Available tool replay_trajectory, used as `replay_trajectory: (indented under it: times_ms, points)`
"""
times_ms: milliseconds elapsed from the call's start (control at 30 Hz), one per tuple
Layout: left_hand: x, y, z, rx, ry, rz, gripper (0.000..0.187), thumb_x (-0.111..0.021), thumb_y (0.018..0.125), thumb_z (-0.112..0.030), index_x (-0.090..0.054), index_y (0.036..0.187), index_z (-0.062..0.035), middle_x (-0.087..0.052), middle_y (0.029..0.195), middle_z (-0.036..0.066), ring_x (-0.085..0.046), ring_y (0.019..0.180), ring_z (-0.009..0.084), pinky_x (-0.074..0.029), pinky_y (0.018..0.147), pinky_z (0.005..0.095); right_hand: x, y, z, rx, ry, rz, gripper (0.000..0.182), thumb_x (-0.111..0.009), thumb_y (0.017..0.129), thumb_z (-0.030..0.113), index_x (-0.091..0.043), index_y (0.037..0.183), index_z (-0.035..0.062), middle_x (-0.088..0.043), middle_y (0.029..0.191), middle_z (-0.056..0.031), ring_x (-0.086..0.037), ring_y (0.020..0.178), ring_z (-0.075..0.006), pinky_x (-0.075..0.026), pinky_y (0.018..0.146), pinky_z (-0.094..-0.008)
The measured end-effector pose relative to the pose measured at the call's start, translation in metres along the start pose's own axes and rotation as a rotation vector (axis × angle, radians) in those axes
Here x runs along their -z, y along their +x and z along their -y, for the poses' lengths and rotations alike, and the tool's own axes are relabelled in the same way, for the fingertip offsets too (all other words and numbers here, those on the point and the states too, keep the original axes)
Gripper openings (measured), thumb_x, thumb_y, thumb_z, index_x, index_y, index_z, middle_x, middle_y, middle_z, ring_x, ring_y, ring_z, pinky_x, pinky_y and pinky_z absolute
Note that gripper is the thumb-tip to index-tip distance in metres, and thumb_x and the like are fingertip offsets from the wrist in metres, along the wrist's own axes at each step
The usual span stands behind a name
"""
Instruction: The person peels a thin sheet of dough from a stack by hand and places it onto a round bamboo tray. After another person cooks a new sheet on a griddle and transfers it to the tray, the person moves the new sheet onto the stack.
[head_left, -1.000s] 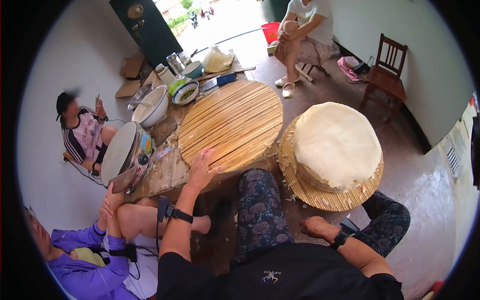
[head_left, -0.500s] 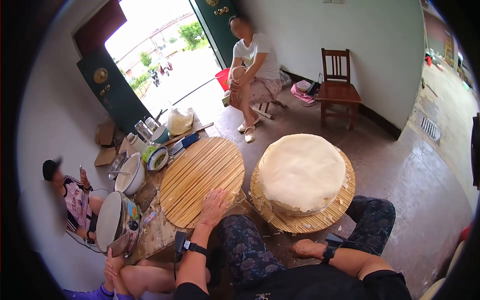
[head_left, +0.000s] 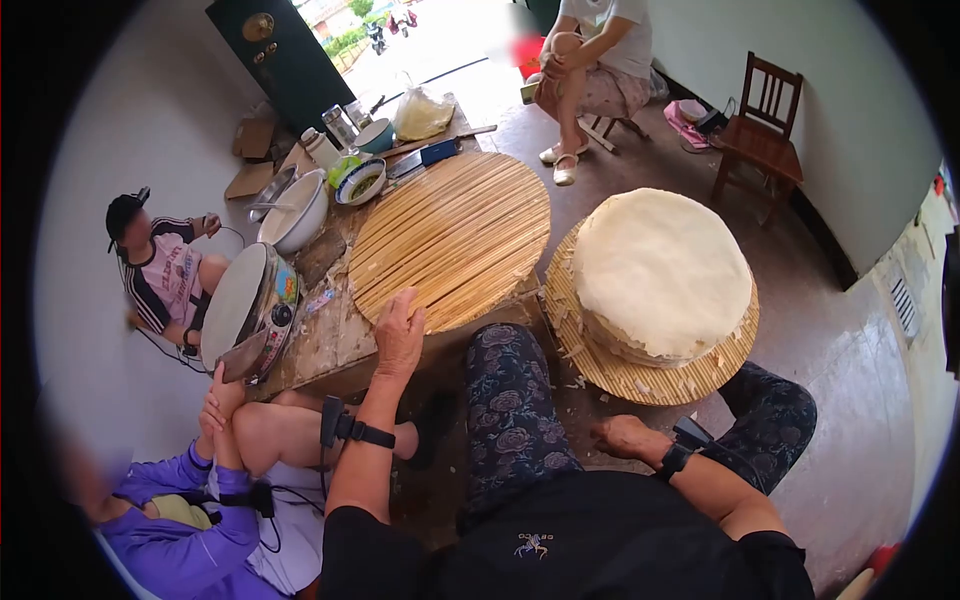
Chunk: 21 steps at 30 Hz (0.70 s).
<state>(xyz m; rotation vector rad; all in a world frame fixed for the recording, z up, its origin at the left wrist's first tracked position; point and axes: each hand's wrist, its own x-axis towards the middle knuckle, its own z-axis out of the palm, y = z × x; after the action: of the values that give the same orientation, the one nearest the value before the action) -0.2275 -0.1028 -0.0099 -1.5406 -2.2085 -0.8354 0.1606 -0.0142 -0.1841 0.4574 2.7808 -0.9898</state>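
Observation:
My left hand (head_left: 402, 335) lies with its fingers stretched out at the near edge of a round mat of slender stalks (head_left: 450, 240). Its fingertips seem to touch the rim, and I see nothing in its grasp. My right hand (head_left: 628, 437) hangs low by my knee, fingers curled in, with nothing visible in them. Just beyond it, a thick pile of thin round flatbreads (head_left: 663, 270) rests on a second round stalk mat (head_left: 690, 385). The top sheet is pale and the rim ragged, with loose scraps around it.
At left is a round griddle (head_left: 236, 305); a person's purple-sleeved arms hold a flat scraper (head_left: 246, 358) beside it. A white basin (head_left: 298, 215), a bowl of greens (head_left: 360, 183) and a cleaver (head_left: 428, 158) crowd the table. Two other people sit nearby; a chair (head_left: 757, 140) stands back right.
My view has tilted down and turned left, bringing the purple-sleeved person further into sight. My left hand has slid left along the mat's near edge. My right hand stays low, fingers curled.

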Motion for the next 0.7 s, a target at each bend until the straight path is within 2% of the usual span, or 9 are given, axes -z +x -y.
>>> replay_trajectory:
  times_ms: [33, 100, 167, 367, 567, 700]
  points:
    - [-0.007, 0.007, -0.003, 0.002, -0.002, -0.004, 0.035, -0.062, 0.082, -0.012, -0.057, 0.116, -0.0055, -0.062, 0.107, 0.016, -0.057, 0.102, 0.0322, -0.045, 0.089, 0.0402, 0.003, 0.000, 0.002, 0.000, -0.005, 0.001, 0.023, -0.060, 0.081, 0.027, -0.060, 0.093, 0.0069, -0.063, 0.082, -0.0181, -0.062, 0.082, -0.0375, -0.048, 0.068, -0.0474]
    - [-0.023, 0.022, -0.006, 0.026, 0.047, 0.032, 0.043, -0.062, 0.083, -0.017, -0.052, 0.123, -0.0060, -0.054, 0.122, 0.018, -0.049, 0.115, 0.0347, -0.040, 0.097, 0.0419, 0.010, 0.001, 0.007, -0.015, -0.029, -0.002, 0.022, -0.059, 0.081, 0.026, -0.059, 0.092, 0.0064, -0.063, 0.080, -0.0181, -0.061, 0.080, -0.0380, -0.048, 0.067, -0.0480]
    - [-0.042, 0.034, -0.005, 0.000, 0.085, 0.059, 0.046, -0.061, 0.084, -0.024, -0.050, 0.126, -0.0074, -0.049, 0.127, 0.019, -0.043, 0.121, 0.0376, -0.035, 0.100, 0.0461, 0.010, 0.001, 0.007, -0.001, -0.031, -0.007, 0.022, -0.058, 0.082, 0.026, -0.059, 0.092, 0.0065, -0.063, 0.080, -0.0183, -0.061, 0.079, -0.0382, -0.048, 0.067, -0.0481]
    - [-0.075, 0.059, -0.006, 0.040, 0.181, 0.094, 0.048, -0.058, 0.087, -0.033, -0.050, 0.126, -0.0076, -0.048, 0.130, 0.018, -0.042, 0.123, 0.0383, -0.033, 0.101, 0.0501, 0.000, -0.001, -0.003, -0.017, -0.023, 0.017, 0.023, -0.060, 0.079, 0.025, -0.059, 0.093, 0.0060, -0.064, 0.081, -0.0194, -0.063, 0.082, -0.0383, -0.049, 0.069, -0.0483]
    - [-0.090, 0.089, 0.047, 0.227, 0.207, 0.097, 0.048, -0.053, 0.089, -0.038, -0.051, 0.125, -0.0076, -0.047, 0.131, 0.018, -0.043, 0.123, 0.0373, -0.032, 0.102, 0.0486, 0.007, 0.000, -0.002, -0.100, 0.002, 0.066, 0.027, -0.060, 0.080, 0.028, -0.062, 0.098, 0.0077, -0.065, 0.088, -0.0184, -0.062, 0.086, -0.0376, -0.049, 0.074, -0.0463]
    - [-0.082, 0.092, 0.082, 0.419, 0.303, 0.187, 0.049, -0.048, 0.091, -0.041, -0.051, 0.126, -0.0064, -0.049, 0.129, 0.016, -0.043, 0.122, 0.0344, -0.033, 0.101, 0.0480, 0.000, 0.007, -0.012, -0.085, 0.014, 0.099, 0.030, -0.060, 0.081, 0.028, -0.063, 0.104, 0.0092, -0.066, 0.095, -0.0162, -0.062, 0.092, -0.0356, -0.049, 0.078, -0.0437]
